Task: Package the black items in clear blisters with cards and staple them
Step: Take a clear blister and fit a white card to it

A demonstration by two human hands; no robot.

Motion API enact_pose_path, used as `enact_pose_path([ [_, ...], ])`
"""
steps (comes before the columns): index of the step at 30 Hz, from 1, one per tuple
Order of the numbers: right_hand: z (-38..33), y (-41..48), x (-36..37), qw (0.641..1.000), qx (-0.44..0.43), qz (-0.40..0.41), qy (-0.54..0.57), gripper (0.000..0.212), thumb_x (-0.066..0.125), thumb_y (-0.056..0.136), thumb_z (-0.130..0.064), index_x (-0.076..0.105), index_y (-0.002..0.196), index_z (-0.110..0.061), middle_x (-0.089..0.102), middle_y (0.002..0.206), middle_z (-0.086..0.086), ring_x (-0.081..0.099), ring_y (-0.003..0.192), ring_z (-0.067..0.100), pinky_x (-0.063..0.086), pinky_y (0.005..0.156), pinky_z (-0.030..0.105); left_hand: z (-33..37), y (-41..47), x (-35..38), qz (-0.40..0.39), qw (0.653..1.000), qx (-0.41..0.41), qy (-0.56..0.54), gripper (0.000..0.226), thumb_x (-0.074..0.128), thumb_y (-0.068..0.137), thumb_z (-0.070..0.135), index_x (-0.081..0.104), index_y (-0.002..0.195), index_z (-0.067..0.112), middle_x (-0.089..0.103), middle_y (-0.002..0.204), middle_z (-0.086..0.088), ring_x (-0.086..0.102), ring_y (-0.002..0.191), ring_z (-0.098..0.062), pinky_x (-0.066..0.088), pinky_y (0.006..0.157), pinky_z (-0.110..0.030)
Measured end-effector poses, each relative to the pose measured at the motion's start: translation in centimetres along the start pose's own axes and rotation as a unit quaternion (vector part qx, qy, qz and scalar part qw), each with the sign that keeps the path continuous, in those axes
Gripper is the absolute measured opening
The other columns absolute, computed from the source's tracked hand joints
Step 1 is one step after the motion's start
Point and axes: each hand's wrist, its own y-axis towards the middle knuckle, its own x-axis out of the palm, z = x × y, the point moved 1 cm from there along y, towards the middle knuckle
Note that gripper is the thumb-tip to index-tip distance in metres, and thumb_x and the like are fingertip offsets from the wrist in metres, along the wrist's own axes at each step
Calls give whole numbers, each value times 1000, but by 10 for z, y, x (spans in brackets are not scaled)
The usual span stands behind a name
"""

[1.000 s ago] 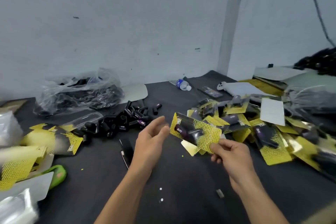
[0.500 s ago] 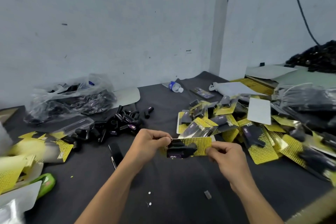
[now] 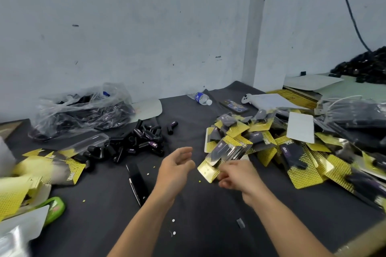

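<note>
Right hand (image 3: 236,175) pinches blister pack (image 3: 224,153) at the finished pile's (image 3: 300,165) left edge.
Left hand (image 3: 177,165) spread wide; open counter (image 3: 208,215) under both forearms, loose black items (image 3: 144,140) far left.

two bare forearms & bare hands showed over the dark table (image 3: 100,221). left hand (image 3: 177,166): fingers & wrist were bare, forearm uncovered all the way to the table's near edge at frame bottom. right hand (image 3: 240,175): same, wrist bare & forearm uncovered down to the table's near-right corner. right fingers were motion-blurred, so nails & fine detail couldn't be read. left hand was sharper; palm & thumb showed plainly.
</note>
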Motion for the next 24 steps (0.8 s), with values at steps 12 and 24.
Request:
enact_pose_path([
  [12,-54,-67,176,928,-283,-112,-215,22,60,82,-21,79,78,-32,73,69,-20,69,70,1,52,66,15,26,-37,-155,270,927,71,251,42,70,88,48,67,58,19,57,46,5,54,50,-16,40,50,-32],
  [24,-38,-115,346,811,-330,-334,-348,23,67,89,-18,79,109,-23,75,110,-3,68,101,14,55,89,26,-24,-130,-341,269,838,-158,447,33,70,80,12,77,99,38,75,106,16,71,90,-13,57,79,-31],
])
